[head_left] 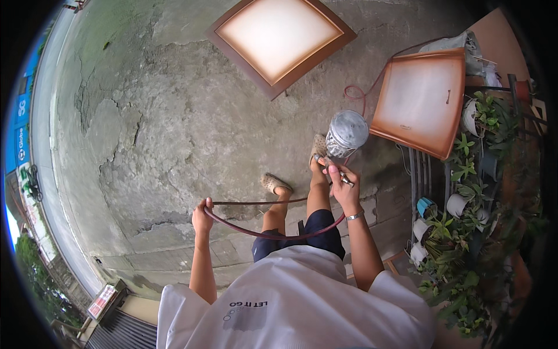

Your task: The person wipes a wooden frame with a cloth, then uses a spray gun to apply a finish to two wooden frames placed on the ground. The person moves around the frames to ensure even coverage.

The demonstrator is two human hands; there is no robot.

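My right hand is wrapped round the handle of a spray gun with a large, paint-smeared metal cup. The cup's round lid faces up. Out to the left, my left hand grips a dark red hose, which hangs in a loop across my thighs toward the right hand. Ahead lies or stands a diamond-turned panel, whitish in the middle with brown shaded edges; what supports it is mostly hidden. A second panel with the same shading and a small dark handle is right of the cup, apart from it.
Several potted plants crowd the right side, by dark metal bars. More hose curls on the cracked concrete floor behind the cup. A grey cloth or plastic sheet sits beyond the right panel. A road runs along the far left.
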